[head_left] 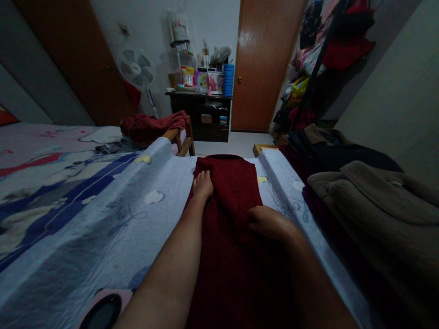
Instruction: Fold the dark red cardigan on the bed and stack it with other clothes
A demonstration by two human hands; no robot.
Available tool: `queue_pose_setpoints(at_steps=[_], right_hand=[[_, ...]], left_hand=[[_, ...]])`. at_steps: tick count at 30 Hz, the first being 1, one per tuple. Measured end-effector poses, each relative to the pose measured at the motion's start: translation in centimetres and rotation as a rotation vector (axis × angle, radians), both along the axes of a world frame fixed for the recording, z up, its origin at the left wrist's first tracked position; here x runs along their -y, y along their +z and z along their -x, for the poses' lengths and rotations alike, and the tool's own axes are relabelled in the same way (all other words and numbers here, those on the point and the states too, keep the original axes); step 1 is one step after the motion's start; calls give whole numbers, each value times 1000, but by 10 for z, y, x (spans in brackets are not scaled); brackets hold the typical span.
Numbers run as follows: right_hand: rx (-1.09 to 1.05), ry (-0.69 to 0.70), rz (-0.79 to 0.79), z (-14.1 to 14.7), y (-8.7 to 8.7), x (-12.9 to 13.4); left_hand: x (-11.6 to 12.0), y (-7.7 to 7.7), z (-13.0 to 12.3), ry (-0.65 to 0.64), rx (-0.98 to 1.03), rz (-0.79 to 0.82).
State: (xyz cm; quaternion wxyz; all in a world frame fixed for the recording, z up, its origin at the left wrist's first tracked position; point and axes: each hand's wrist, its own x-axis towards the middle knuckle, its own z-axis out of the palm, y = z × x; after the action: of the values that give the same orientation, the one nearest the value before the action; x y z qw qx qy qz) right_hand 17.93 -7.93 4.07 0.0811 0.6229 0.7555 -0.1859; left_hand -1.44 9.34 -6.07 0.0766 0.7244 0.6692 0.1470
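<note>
Dim room with a pale wall [214, 27]. Far beyond the right hand [265, 220], a closed brown wooden door [264, 68]; far beyond the left hand [203, 185], a low black cabinet [202, 121] bearing a tall stack of blue plastic containers [228, 80], and farther left, a white standing fan [135, 68]. Beyond the right hand and off to its right, a crowded cluster of hung bags and clothes [346, 50].

Beneath both hands, draped over raised sides, a light blue plush blanket [130, 242] with small white and yellow patches. On it, directly under the hands, a long dark red cloth [236, 260] with a darker curved band at the far end, beyond the left fingertips.

Resting the left hand on the cloth's far left part, back upward, fingers extended and unclenched. Touching the cloth's right edge with the right hand, nearer the body, fingers curled; cannot tell whether pinching fabric or merely lying against it.

Beside the left forearm, a pink object with a black ring [104, 313]. Right of the right hand, a fluffy grey-brown garment [373, 201]. Beyond the left hand, leftward, a bunched dull red cloth [151, 125].
</note>
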Motion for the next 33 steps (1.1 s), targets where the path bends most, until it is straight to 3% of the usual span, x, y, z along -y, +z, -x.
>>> queue_pose_setpoints(at_steps=[5,9,16,22,25,29,33], right_hand=[[16,-420,-501,-36,9,-4],[-69,-606,-654,-45,9,-6],[-170,-594,-727,-48,3,-9],[43,-620,-697,-54,-14,-11],[155,-631,-646,-57,-24,-11],[137,-577,-558,-57,-31,-14],[-10,-503,-684,-47,-28,-18]], left_hand=[[-1,-3,-1,-5,-19,-29],[0,-4,0,10,-4,-21],[0,-4,0,1,42,-50],[2,6,-7,11,76,-198],[4,16,-11,-89,115,-222],[8,25,-17,-376,182,-4],[14,21,-25,-403,88,17]])
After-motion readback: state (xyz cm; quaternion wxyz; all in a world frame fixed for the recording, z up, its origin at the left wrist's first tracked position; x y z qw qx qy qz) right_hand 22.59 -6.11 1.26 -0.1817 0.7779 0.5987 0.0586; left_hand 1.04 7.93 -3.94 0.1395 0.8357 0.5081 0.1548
